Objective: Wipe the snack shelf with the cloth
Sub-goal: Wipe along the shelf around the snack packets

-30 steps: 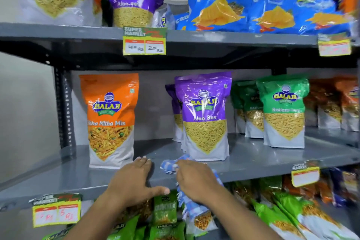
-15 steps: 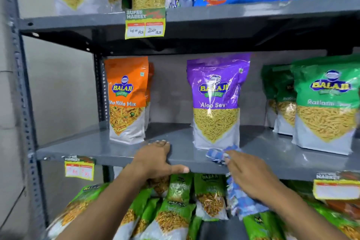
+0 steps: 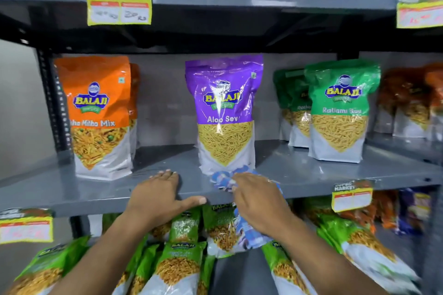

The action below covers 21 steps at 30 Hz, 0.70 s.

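Basically, the blue-and-white checked cloth [image 3: 224,181] is looking soft, light and limp: it is bunching under the right hand [image 3: 257,201] on the front of the grey metal shelf [image 3: 72,190] and a loose tail is hanging below the edge. I'd judge it easy to snag, so gripping the bunched middle is making sense. Right fingers are curling down over the bunch, pinching it against the shelf, just in front of the purple Aloo Sev pouch [image 3: 224,112]. Left hand [image 3: 159,199] is holding nothing: fingers [image 3: 165,175] lying flat and close together on the shelf top, thumb hooking along the front lip. The pouch is looking light and tippable, touching or nearly touching the cloth.
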### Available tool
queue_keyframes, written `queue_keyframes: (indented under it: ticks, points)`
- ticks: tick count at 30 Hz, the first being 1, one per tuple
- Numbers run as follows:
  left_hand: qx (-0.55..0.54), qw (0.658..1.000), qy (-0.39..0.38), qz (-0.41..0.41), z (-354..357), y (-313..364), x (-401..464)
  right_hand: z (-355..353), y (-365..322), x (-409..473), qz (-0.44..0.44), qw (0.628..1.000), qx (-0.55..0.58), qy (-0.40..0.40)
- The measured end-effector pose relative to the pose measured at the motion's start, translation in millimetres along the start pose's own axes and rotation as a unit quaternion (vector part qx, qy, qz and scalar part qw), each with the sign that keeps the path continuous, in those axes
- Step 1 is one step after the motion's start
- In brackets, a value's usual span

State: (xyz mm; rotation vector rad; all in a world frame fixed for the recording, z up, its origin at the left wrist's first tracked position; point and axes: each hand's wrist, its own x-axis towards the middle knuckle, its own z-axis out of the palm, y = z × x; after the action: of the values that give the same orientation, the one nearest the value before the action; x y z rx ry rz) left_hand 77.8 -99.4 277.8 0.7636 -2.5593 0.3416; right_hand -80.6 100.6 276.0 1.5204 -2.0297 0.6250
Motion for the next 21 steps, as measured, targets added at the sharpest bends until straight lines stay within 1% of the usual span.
queue_keyframes:
  ticks: [2, 6, 8, 9, 10, 12, 15, 17, 19, 21]
  points:
    - [-0.002, 1.000, 0.004, 0.005, 1.2, -1.8, 0.5, -5.3, 13.5, -4.8, 0.018, 1.000, 0.000, -0.002]
    - [-0.004, 1.000, -0.006, 0.007, -1.4, -1.4, -0.2, -16.6, 28.4, -3.6, 0.048, 0.998, -0.021, -0.037]
    - [-0.002, 1.000, -0.013, 0.008, -3.6, -0.2, 0.2, -22.0, 31.6, 0.0, 0.071, 0.996, 0.001, -0.059]
    - [-0.008, 1.000, -0.016, 0.008, -4.8, 0.6, 0.8, -24.1, 31.8, 0.7, 0.072, 0.996, 0.014, -0.057]
    - [-0.018, 1.000, -0.020, 0.006, -6.2, 1.1, 0.9, -24.3, 30.2, 0.4, 0.065, 0.996, 0.024, -0.049]
    - [-0.040, 0.999, -0.030, 0.000, -8.9, 4.0, 2.0, -18.7, 23.0, -0.7, 0.024, 0.999, 0.020, -0.029]
    - [-0.031, 0.999, -0.029, -0.010, -8.2, 18.3, 8.0, -8.2, 11.8, -5.2, -0.037, 0.999, -0.033, 0.003]
    - [-0.024, 0.999, -0.037, -0.030, -6.4, 33.2, 13.5, -10.2, 18.1, -7.1, -0.055, 0.998, -0.038, 0.016]
    - [-0.022, 0.997, -0.047, -0.056, -4.7, 46.5, 18.1, -15.4, 34.6, -8.5, -0.056, 0.998, -0.020, 0.008]
    - [-0.029, 0.995, -0.041, -0.083, -3.7, 55.1, 21.6, -20.2, 52.0, -6.9, -0.071, 0.997, -0.008, -0.015]
